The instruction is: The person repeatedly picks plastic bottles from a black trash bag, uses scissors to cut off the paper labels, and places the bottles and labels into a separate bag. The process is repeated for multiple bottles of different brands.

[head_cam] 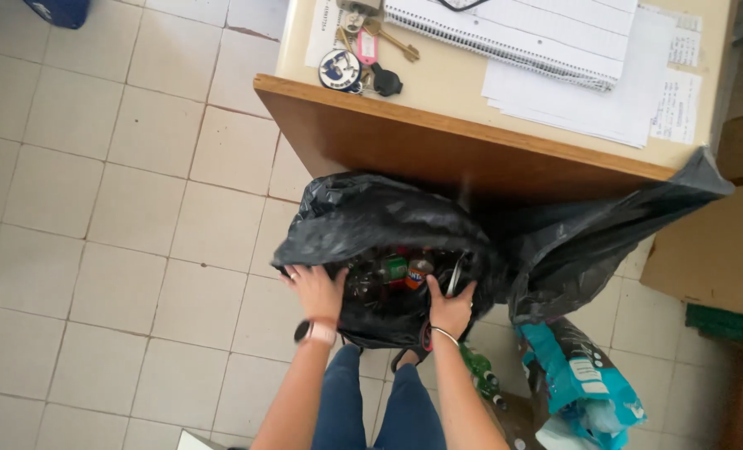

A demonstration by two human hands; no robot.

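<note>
A big black rubbish bag (371, 217) stands open on the tiled floor in front of me, below a wooden desk. My left hand (315, 290) grips the bag's near rim on the left; a watch sits on that wrist. My right hand (451, 307) grips the near rim on the right, with a thin bracelet on the wrist. Inside the opening lie several plastic bottles (405, 271), one with an orange label and one with a green label. My legs in blue jeans show below the bag.
The wooden desk (438, 133) carries a spiral notebook (521, 33), loose papers (630, 100) and a bunch of keys (363, 58). A second black bag (605, 233) spreads to the right. A teal printed bag (584, 379) and green bottles (480, 375) lie at my right; cardboard (713, 250) beyond.
</note>
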